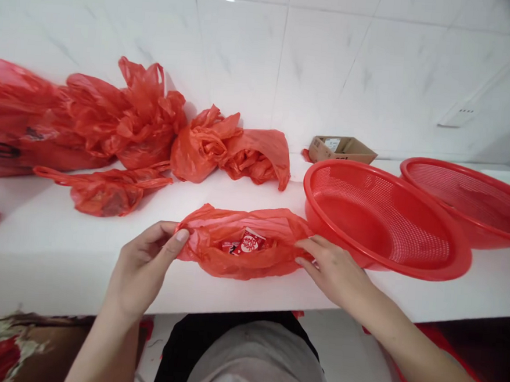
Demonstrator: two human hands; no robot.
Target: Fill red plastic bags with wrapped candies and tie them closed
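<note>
A red plastic bag [215, 264] lies on the white table in front of me, its mouth spread wide. Inside it, small red packets [251, 241] with white print are visible. My left hand [145, 262] pinches the bag's left end between thumb and fingers. At the opposite end, my right hand [330, 266] grips the plastic with its fingertips. The bag's right end is close to the rim of a red perforated basket [358, 215].
Several filled red plastic bags [146, 119] line the wall at the back left, with a smaller knotted bag [106, 189] before them. A second red basket [473, 194] stands far right. Behind the baskets is an open cardboard box [343, 150]. The white table's [178, 293] front edge runs near my body.
</note>
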